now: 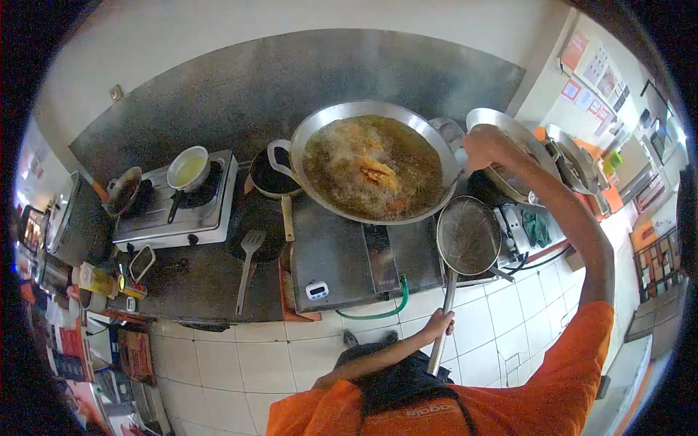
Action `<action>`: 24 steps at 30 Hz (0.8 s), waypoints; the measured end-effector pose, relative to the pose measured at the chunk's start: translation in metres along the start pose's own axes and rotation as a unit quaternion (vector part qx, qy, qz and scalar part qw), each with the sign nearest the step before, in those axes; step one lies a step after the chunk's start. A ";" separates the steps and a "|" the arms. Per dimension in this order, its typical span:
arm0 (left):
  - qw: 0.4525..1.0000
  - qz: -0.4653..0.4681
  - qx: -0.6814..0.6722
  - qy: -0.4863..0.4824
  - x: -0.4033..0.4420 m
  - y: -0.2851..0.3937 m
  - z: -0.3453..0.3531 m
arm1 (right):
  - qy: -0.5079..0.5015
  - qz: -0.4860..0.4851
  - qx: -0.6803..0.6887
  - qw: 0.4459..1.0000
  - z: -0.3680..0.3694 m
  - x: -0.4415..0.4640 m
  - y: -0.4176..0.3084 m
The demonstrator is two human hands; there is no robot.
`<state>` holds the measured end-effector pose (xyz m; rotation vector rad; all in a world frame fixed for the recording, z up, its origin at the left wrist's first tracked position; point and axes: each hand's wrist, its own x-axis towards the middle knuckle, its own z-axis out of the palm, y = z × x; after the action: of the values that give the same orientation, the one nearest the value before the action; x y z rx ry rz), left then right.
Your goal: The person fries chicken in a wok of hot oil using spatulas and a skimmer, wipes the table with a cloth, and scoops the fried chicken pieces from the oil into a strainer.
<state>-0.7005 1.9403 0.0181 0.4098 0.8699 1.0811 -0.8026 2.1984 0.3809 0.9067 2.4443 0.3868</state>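
Observation:
My left hand (pixel 439 325) is wrapped round the long handle of a round mesh strainer (pixel 469 235), whose basket is at the right front of the large wok. Oil bubbles in the wok (pixel 327 198), with golden fried pieces (pixel 378 173) near its middle and steam above. My right hand (pixel 488 147) is closed at the wok's right side, by its rim and handle, near a second large metal pan (pixel 542 152). What its fingers hold is hidden.
At left, a two-burner stove (pixel 171 211) bears a small pot (pixel 188 168). A slotted spatula (pixel 249 265) rests on a dark pan. On the counter front lies a white timer (pixel 317 291); a green hose (pixel 385 314) hangs below. More pans (pixel 574 156) stand right.

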 end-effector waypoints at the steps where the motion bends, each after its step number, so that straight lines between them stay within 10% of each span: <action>1: 1.000 -0.002 0.003 0.005 0.003 -0.003 -0.001 | -0.031 0.007 0.030 0.999 0.008 0.011 -0.002; 24: 1.000 0.004 0.017 0.010 0.011 -0.010 -0.002 | 0.139 -0.027 0.126 0.982 0.074 0.089 -0.049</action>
<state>-0.6942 1.9459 0.0056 0.4318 0.9060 1.0804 -0.8463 2.2280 0.2671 0.9408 2.8155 0.1964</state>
